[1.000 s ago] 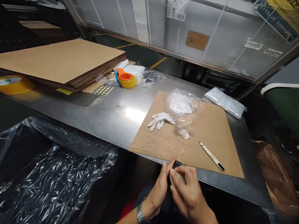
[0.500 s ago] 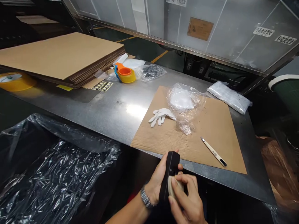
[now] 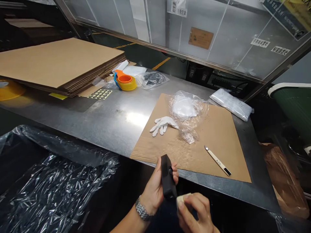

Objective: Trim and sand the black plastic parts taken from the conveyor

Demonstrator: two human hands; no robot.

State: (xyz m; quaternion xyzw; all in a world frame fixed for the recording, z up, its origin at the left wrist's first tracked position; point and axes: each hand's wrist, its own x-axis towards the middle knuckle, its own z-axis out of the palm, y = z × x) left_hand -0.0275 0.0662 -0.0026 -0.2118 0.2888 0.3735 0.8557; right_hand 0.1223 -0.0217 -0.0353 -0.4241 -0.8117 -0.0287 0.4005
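Observation:
My left hand (image 3: 155, 187) is wrapped round a slim black block-shaped device (image 3: 167, 176), held upright just below the table's front edge. My right hand (image 3: 194, 212) pinches a small pale pad or cloth (image 3: 181, 198) right at the lower end of the black device. A metal watch (image 3: 142, 209) is on my left wrist. Ahead, a brown cardboard sheet (image 3: 218, 136) lies on the steel table (image 3: 109, 119).
On the cardboard lie a white glove (image 3: 161, 124), a crumpled clear bag (image 3: 188, 111) and a craft knife (image 3: 217, 160). Farther back are a cardboard stack (image 3: 60, 61), an orange tape dispenser (image 3: 125, 81) and plastic packets (image 3: 230, 103). A bin lined with clear film (image 3: 48, 184) stands at left.
My left hand has lifted and turned the black device up into view. My right hand with the pale pad has slid down from the device's side to its lower end.

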